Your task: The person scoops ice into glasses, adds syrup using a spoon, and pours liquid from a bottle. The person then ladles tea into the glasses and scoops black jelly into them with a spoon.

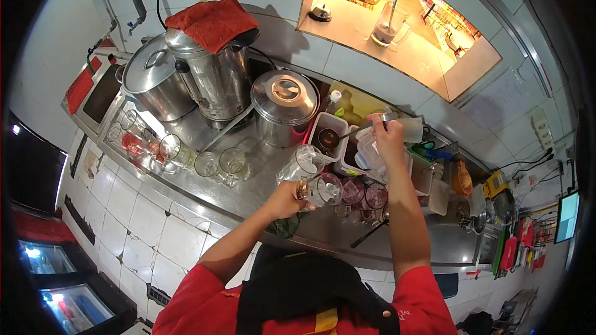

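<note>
My left hand point(287, 201) is closed around the handle of a glass mug point(326, 190), which is tilted and seems to have ice in it. My right hand point(389, 141) grips the upper end of a metal ladle point(357, 131). The ladle's bowl, with something dark in it, is at a white plastic container point(322, 120). Beside the mug stand a glass pitcher point(302, 162) with pale contents and two glasses of ice point(375, 196). Lidded clear tubs point(370, 151) sit below my right wrist.
A lidded steel pot point(285, 102), a tall steel urn point(214, 80) topped by a red cloth point(211, 23), and a larger pot point(157, 80) line the wall. Empty glass mugs point(232, 162) stand near the counter's front edge. A pitcher point(389, 26) rests on the hatch ledge.
</note>
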Motion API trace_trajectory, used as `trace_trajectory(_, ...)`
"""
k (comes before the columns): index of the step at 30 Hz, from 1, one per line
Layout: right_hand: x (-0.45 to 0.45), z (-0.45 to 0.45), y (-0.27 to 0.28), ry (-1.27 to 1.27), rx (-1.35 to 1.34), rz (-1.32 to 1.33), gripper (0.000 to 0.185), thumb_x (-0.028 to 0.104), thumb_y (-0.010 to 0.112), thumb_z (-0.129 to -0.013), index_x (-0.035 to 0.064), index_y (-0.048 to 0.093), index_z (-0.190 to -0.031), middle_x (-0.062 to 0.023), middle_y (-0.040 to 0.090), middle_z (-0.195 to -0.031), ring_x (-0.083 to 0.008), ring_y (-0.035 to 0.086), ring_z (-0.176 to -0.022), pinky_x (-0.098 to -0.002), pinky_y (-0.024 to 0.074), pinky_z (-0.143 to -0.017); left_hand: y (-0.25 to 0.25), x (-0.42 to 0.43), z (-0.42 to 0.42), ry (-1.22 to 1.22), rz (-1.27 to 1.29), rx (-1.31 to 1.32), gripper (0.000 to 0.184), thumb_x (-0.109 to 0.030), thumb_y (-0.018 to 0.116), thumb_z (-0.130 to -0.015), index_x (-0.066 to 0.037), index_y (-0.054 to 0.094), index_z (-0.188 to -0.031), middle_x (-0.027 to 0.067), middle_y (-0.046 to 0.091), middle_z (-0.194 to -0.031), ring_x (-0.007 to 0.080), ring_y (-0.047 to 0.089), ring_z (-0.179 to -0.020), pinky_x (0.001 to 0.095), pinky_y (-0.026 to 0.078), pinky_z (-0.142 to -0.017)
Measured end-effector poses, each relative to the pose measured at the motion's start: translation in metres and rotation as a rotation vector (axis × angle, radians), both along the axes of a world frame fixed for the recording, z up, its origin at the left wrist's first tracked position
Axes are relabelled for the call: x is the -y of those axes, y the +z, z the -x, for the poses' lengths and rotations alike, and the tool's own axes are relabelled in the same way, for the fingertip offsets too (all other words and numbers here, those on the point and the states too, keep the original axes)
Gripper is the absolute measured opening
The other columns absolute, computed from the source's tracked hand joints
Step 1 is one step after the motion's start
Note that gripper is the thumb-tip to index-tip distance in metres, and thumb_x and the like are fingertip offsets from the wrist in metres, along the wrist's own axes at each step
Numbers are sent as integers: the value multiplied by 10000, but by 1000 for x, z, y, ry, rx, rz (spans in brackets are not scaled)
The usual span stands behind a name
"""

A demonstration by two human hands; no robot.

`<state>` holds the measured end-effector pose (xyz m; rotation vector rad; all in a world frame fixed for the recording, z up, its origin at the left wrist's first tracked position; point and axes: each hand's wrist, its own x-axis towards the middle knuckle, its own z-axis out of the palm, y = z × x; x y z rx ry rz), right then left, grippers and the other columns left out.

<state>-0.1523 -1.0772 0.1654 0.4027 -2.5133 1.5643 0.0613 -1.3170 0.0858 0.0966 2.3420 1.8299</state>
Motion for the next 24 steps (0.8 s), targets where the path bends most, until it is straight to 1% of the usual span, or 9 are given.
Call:
trace_trajectory(1,1,-1,3,21,-19,-12,306,272,620,-1048,4,754,-988,43,545,-653,-49,472,-580,-251,352,-522,7,0,0,-11,10,-6,217,-1,803,-767,-28,625,-888,61,679,-747,142,648,-738,347,518,-717)
trace_trajectory(5,3,-8,20,40,-13,-7,311,274,617,-1049,1,751,-982,43,541,-652,-48,469,-581,-250,352,-523,14,-2,-1,-16,-9,-3,191,23,763,-773,-41,705,-943,81,745,-821,142,670,-755,329,526,-734)
trace_trajectory(7,5,-12,31,40,-39,-22,306,274,625,-1028,9,766,-968,-1,586,-632,-97,542,-577,-299,427,-543,10,-3,-1,-12,-29,-8,186,11,779,-773,-41,706,-936,77,742,-810,141,664,-748,329,525,-732)
trace_trajectory(15,14,-41,63,66,-93,-40,287,251,616,-1051,-5,738,-1006,37,559,-668,-44,491,-592,-235,373,-528,13,-6,2,-15,25,55,206,-25,823,-761,-43,712,-935,69,727,-777,147,643,-717,333,517,-709)
trace_trajectory(17,20,-56,71,70,-114,-44,276,242,621,-1049,-5,738,-1010,37,561,-673,-42,491,-593,-234,372,-528,15,-6,1,-16,-44,-8,208,-35,829,-759,-42,706,-927,70,719,-775,149,631,-707,332,511,-701)
trace_trajectory(20,33,-84,76,48,-77,-14,225,198,646,-1018,8,756,-972,-13,601,-655,-86,541,-611,-288,412,-547,13,-7,1,-2,-27,2,215,-52,845,-759,-39,695,-913,69,709,-777,141,616,-708,330,507,-703)
trace_trajectory(22,37,-98,69,119,-268,-7,171,147,659,-1002,13,751,-949,-58,637,-675,-113,568,-616,-289,420,-537,8,-8,1,4,-57,10,225,-61,852,-758,-34,691,-912,69,705,-777,136,608,-710,329,506,-704)
trace_trajectory(23,34,-109,72,151,-221,-76,106,101,669,-981,21,738,-973,-117,689,-779,-170,604,-620,-302,455,-556,6,-8,0,8,-87,18,236,-69,860,-757,-30,686,-911,69,701,-776,131,599,-711,329,504,-706)
trace_trajectory(24,34,-119,67,152,-220,-77,106,101,669,-981,21,738,-973,-117,689,-779,-170,604,-620,-302,455,-556,6,-8,-1,9,-87,20,236,-69,860,-757,-30,686,-911,69,701,-776,131,599,-711,329,504,-706)
